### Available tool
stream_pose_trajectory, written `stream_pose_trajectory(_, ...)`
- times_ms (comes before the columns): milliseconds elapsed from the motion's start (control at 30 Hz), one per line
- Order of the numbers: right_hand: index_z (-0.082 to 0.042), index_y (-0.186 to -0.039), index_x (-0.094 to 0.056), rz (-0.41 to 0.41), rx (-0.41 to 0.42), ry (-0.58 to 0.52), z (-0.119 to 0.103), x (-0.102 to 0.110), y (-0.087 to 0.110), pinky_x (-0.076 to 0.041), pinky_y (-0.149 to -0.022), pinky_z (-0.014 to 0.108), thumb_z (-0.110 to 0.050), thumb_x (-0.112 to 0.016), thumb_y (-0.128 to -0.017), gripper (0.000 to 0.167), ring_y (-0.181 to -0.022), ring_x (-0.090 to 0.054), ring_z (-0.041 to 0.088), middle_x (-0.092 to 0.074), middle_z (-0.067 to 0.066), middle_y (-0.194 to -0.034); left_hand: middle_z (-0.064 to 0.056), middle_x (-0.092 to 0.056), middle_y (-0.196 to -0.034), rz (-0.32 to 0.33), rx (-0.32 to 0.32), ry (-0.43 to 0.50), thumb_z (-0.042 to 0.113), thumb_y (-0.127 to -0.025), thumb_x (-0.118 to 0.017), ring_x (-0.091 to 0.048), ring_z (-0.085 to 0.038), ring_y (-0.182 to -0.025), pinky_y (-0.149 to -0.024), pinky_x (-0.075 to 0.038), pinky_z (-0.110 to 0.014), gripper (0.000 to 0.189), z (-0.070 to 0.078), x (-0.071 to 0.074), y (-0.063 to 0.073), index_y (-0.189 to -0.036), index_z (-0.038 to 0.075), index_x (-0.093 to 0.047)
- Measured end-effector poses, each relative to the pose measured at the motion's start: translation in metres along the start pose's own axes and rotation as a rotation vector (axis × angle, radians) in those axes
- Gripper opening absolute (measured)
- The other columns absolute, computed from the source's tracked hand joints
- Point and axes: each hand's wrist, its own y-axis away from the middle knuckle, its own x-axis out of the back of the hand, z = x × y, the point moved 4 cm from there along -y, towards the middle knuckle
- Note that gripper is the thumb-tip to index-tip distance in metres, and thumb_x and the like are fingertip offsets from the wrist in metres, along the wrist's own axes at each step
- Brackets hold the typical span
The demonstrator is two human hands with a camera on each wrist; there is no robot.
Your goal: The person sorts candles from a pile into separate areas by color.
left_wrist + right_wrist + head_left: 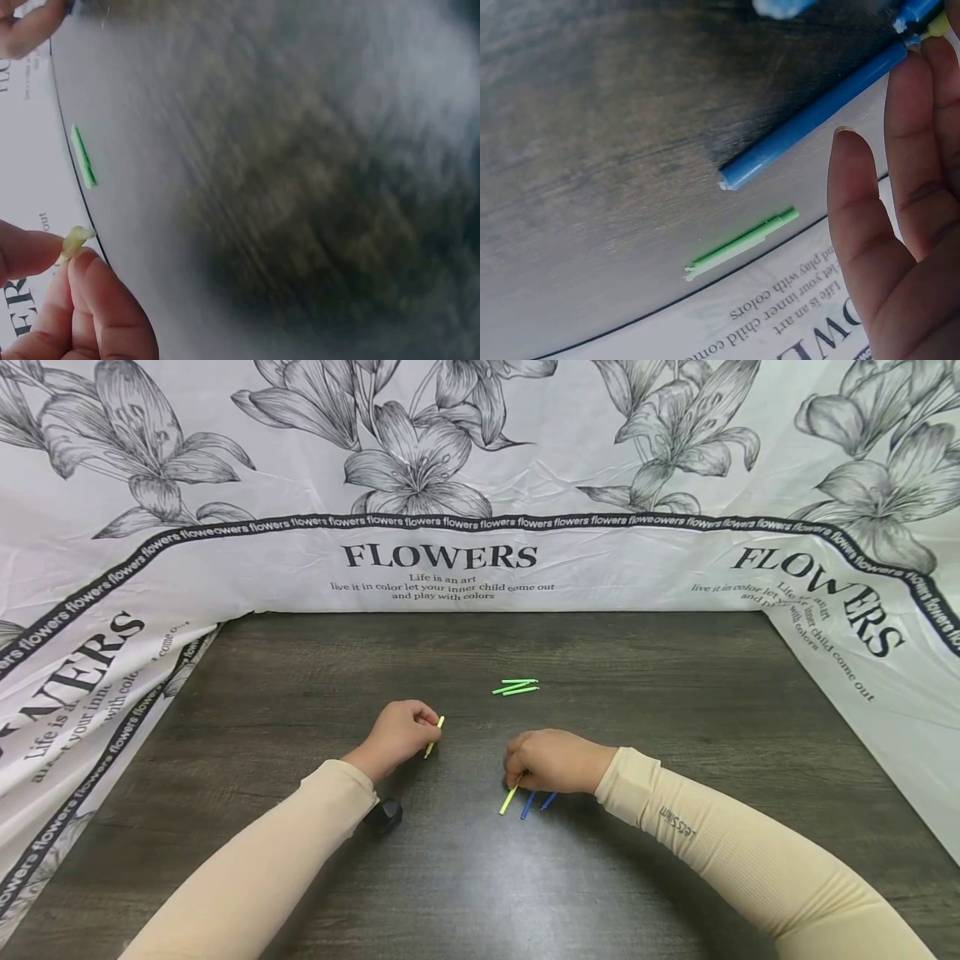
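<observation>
My left grip (401,737) pinches a yellow stick (430,748) above or against the worktop (450,877); I can't tell which. My right grip (557,760) pinches a second yellow stick (508,800) near its far end, just beside two blue sticks (528,805). I judge that crowding the main risk: one sideways brush could scatter the blues. The left stick, so slim, might twist loose. On my right wrist feed one blue shows end to end, partly covered in the head view; only the latter separates three green sticks (521,691).
</observation>
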Motion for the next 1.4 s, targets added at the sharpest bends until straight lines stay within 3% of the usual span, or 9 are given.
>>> stream_pose_trajectory(300,-0.018,-0.08,-0.074,-0.008,0.0,0.002,-0.001,0.001,-0.001,-0.049,-0.071,0.02,-0.008,-0.075,-0.081,0.01,-0.08,-0.06,0.006,-0.065,-0.009,-0.082,-0.014,-0.061,-0.096,-0.039,0.007,-0.038,0.003,-0.087,-0.059,-0.054,-0.019,-0.076,-0.062,-0.046,-0.029,0.021,-0.003,0.005,-0.007,-0.107,-0.005,-0.062)
stream_pose_trajectory(867,-0.018,-0.08,-0.074,-0.009,-0.018,0.016,-0.001,0.002,-0.001,-0.048,-0.069,0.02,-0.007,-0.075,-0.08,0.011,-0.079,-0.059,0.005,-0.064,-0.01,-0.081,-0.012,-0.061,-0.093,-0.039,0.041,-0.077,0.004,-0.089,-0.059,-0.053,-0.018,-0.073,-0.06,-0.044,-0.027,0.015,-0.007,0.01,-0.013,-0.101,-0.003,-0.063)
stream_pose_trajectory(1200,-0.018,-0.08,-0.073,-0.016,-0.024,0.005,-0.001,0.001,-0.002,-0.049,-0.07,0.021,-0.007,-0.073,-0.082,0.011,-0.08,-0.059,0.006,-0.064,-0.011,-0.082,-0.014,-0.064,-0.096,-0.073,0.01,-0.11,0.002,-0.088,-0.057,-0.059,-0.019,-0.076,-0.06,-0.046,-0.028,0.02,-0.01,0.011,-0.017,-0.104,-0.005,-0.065)
stream_pose_trajectory(1400,-0.018,-0.08,-0.074,-0.014,-0.017,0.056,-0.004,0.001,-0.002,-0.05,-0.069,0.022,-0.005,-0.074,-0.079,0.013,-0.079,-0.061,0.008,-0.064,-0.009,-0.081,-0.014,-0.065,-0.095,-0.08,0.002,-0.131,0.001,-0.087,-0.057,-0.059,-0.019,-0.074,-0.06,-0.046,-0.027,0.021,-0.01,0.011,-0.018,-0.105,-0.005,-0.066)
